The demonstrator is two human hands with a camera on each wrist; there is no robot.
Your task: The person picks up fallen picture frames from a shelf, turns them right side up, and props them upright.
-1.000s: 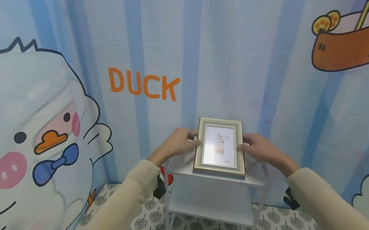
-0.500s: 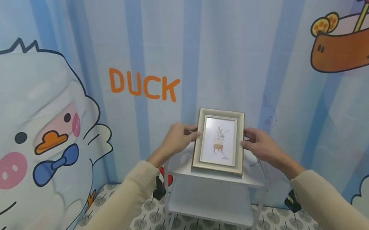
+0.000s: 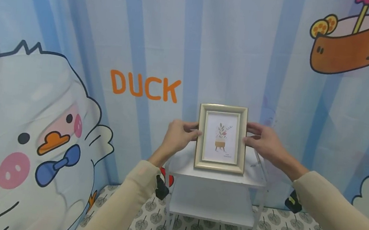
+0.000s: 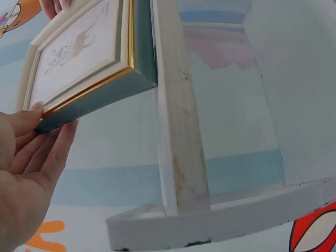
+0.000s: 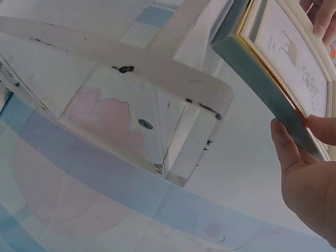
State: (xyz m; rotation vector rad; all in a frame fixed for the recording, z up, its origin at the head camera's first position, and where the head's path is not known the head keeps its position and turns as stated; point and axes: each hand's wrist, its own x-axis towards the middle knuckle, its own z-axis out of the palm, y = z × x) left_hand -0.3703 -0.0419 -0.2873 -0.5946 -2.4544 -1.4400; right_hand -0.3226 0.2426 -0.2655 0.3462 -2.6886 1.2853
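Observation:
A picture frame (image 3: 218, 167) with a pale gold border stands tilted back on the top shelf of a white rack (image 3: 182, 166). Behind its glass is a print of a plant in a brown pot on legs. My left hand (image 3: 178, 137) grips the left side, thumb on the front and fingers behind. On the right side my right hand (image 3: 266, 143) pinches the edge the same way. Both wrist views show the frame's greenish side wall, with the left hand (image 4: 26, 157) and the right hand (image 5: 310, 173) holding it. The frame's back is hidden.
A lower shelf (image 3: 212, 201) of the rack sits beneath. Behind hangs a blue striped curtain (image 3: 231, 59) with cartoon prints, including a large white duck (image 3: 47, 122) at left. The floor (image 3: 145, 217) has a tree pattern.
The picture frame has been tipped up from lying nearly flat to standing more upright, its top edge rising. Both hands have risen with it, keeping hold of its sides.

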